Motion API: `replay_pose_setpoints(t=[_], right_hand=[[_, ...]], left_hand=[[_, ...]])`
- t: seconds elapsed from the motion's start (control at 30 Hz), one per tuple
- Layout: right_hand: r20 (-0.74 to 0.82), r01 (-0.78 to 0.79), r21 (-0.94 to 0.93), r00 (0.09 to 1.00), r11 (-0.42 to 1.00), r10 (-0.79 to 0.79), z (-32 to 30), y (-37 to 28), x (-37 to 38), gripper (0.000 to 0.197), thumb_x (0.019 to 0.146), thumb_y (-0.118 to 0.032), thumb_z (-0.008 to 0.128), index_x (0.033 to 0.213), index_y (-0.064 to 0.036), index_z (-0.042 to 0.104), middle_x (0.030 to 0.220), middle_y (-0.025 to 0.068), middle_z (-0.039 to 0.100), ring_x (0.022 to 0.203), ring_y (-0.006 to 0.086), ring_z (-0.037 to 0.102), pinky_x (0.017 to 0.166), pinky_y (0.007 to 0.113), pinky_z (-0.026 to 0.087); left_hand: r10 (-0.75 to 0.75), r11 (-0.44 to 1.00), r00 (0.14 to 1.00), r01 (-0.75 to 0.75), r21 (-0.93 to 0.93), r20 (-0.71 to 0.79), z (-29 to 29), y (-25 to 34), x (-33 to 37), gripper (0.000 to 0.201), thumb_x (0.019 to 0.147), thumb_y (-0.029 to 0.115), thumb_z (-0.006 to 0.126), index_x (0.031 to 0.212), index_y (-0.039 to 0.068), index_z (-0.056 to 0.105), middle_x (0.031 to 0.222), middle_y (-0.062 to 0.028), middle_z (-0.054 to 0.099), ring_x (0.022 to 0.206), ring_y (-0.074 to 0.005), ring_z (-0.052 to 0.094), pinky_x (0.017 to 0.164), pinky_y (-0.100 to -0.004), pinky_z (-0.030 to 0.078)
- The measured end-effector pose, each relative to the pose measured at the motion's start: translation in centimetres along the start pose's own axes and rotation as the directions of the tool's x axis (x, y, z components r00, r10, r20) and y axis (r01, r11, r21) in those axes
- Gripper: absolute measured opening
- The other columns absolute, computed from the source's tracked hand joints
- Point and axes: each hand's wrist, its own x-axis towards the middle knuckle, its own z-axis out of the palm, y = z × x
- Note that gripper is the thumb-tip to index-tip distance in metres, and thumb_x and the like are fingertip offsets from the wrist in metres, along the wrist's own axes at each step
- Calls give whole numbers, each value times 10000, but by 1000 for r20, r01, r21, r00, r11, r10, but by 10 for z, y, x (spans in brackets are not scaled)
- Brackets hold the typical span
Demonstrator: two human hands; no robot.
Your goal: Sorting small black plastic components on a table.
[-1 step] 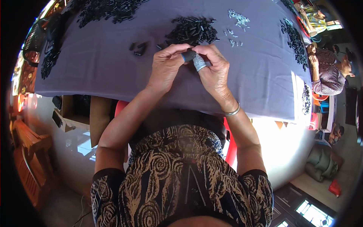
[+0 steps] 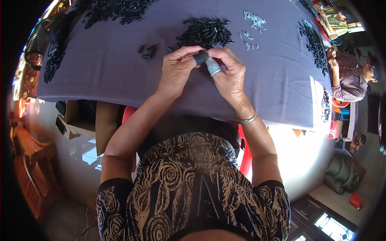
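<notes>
My left hand (image 2: 177, 70) and my right hand (image 2: 230, 76) meet fingertip to fingertip over the near part of the cloth-covered table. Both are closed in a pinch. A black thumb cover (image 2: 200, 58) with a blue edge sits on my left thumb, and a grey knitted one (image 2: 213, 66) on my right thumb. Whatever lies between the fingertips is hidden or too small to name. Just beyond my hands is a heap of small black tube-shaped pieces (image 2: 205, 32). To its right lie small silvery pieces (image 2: 253, 19), some loose; to its left are a few black pieces (image 2: 148, 51).
A purple-grey cloth (image 2: 116, 68) covers the table. More black pieces form a large pile (image 2: 116, 10) at the far left and strips (image 2: 313, 44) along the right edge. At the right sits another person (image 2: 350, 76) in a striped top. An open cardboard box (image 2: 82, 116) stands below the table's left edge.
My right hand has shifted very slightly to the right, and its thumb has turned a little. My left hand stays almost where it was.
</notes>
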Motion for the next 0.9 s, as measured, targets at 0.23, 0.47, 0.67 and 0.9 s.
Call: replay_pose_setpoints(t=[0.23,0.47,0.67,0.9], right_hand=[[-40,-240,-232,971,943,237,-57,45,22,110,796,-28,681,904,-39,666,825,67,687,734,121,653,679,259,513],[184,-256,-433,913,864,363,-61,49,49,124,788,-125,703,889,-56,686,765,84,689,690,173,653,665,300,511],[202,-303,-544,858,782,473,-51,48,53,164,762,-170,728,868,-50,693,746,87,689,671,190,648,662,313,511],[121,-254,-335,944,907,309,-46,57,33,132,734,-101,756,800,-22,673,650,49,655,606,89,590,590,245,486]], left_hand=[[88,971,996,-94,221,34,-6,14,12,187,891,18,573,1067,33,634,1005,-41,634,848,-111,607,720,-231,481],[107,856,992,-127,501,68,-22,-4,15,288,837,-107,508,1033,56,641,919,6,598,830,-62,555,711,-190,457],[108,795,991,-135,592,81,-16,-1,12,367,758,-138,489,1040,43,637,915,9,599,857,-61,541,740,-194,457],[115,817,990,-139,559,78,-18,-4,12,363,749,-135,505,1036,39,643,953,2,625,856,-68,553,757,-200,463]])
